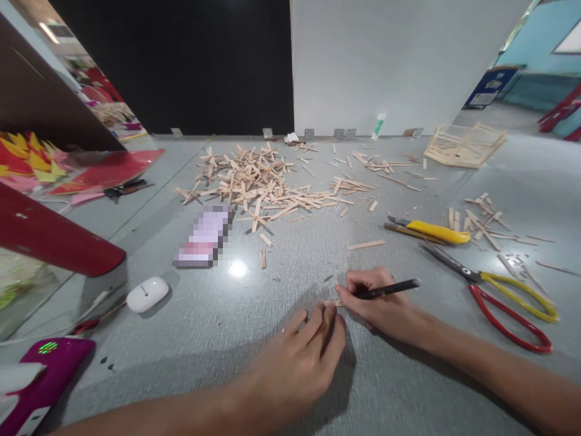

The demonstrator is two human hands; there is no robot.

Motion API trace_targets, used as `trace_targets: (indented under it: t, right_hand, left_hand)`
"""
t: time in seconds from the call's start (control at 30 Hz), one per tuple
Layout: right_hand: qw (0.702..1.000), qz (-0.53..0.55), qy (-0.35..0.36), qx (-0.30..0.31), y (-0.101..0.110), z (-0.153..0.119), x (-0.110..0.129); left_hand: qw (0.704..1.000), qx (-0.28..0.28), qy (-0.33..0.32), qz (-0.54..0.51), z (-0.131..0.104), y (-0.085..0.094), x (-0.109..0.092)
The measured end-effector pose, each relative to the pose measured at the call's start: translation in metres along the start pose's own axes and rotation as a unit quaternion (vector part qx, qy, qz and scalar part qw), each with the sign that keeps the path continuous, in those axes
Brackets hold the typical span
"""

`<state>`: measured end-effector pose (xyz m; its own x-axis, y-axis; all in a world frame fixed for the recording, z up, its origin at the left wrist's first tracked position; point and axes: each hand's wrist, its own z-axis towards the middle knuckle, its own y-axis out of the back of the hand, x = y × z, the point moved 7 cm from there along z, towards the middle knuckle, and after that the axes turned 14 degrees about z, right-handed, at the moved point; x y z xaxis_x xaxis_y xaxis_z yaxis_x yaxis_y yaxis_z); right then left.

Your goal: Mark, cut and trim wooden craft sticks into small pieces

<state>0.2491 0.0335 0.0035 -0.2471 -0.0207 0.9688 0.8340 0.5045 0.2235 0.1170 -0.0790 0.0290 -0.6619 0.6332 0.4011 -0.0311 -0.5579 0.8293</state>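
Note:
A short flat wooden stick (333, 303) lies on the grey table in front of me. The fingers of my left hand (306, 351) press down on it and cover its near part. My right hand (379, 306) grips a black pen (393, 288), its back end pointing right. The pen's tip is hidden behind my fingers, close to the stick. To the right rest scissors (474, 277) with one yellow and one red handle, blades open. A yellow utility knife (429, 231) lies beyond them.
A large pile of wooden sticks (254, 181) spreads across the back. A phone (204, 236), a white mouse (147, 295) and a red tube (68, 233) lie left. A wooden stick frame (465, 147) stands back right, a glue tube (378, 126) against the upright panel.

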Motion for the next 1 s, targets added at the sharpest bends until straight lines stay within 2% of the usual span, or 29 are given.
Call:
trace_targets:
  t: [0.5, 0.83, 1.0]
  right_hand:
    - [0.998, -0.056, 0.035, -0.006, 0.001, 0.003, 0.01]
    - [0.999, -0.048, 0.015, -0.01, 0.003, -0.001, 0.007]
    - [0.999, -0.046, 0.012, -0.002, 0.002, -0.001, 0.01]
  left_hand:
    - [1.0, 0.025, -0.014, 0.007, 0.0, 0.0, 0.0]
    - [0.999, 0.031, -0.016, -0.005, 0.0, -0.001, 0.001]
    - [1.0, 0.01, -0.012, -0.012, 0.0, 0.0, 0.001]
